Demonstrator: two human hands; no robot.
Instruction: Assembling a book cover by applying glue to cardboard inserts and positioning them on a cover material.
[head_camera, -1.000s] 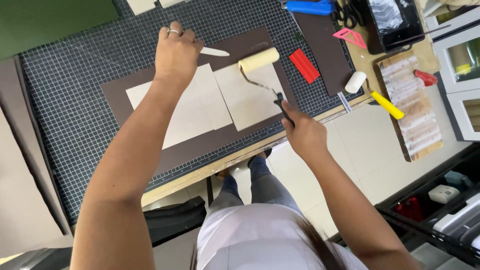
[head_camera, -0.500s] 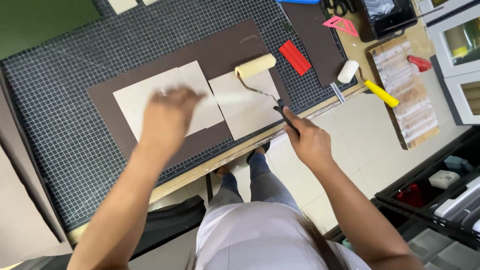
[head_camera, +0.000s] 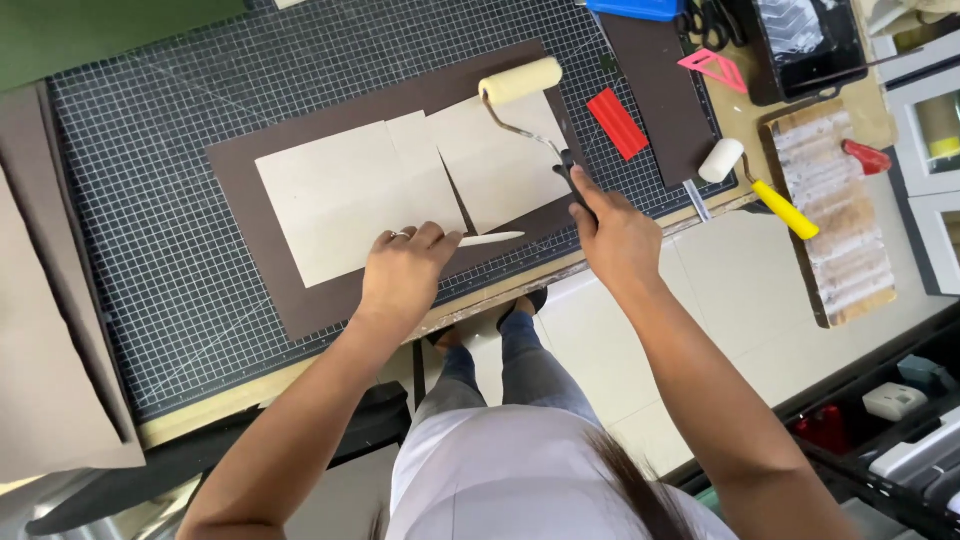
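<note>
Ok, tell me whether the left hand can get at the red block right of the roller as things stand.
Probably not directly: the left hand rests on the brown sheet, and the right hand with its roller lies between it and the red block.

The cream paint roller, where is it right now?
In the head view, the cream roller rests at the top edge of the right tan board, its handle held in the right hand.

A craft workshop: a big grid cutting mat (head_camera: 180, 200) covers the table (head_camera: 230, 395), with paint rollers (head_camera: 520, 80), scissors (head_camera: 705, 20) and cardboard sheets (head_camera: 350, 195).
</note>
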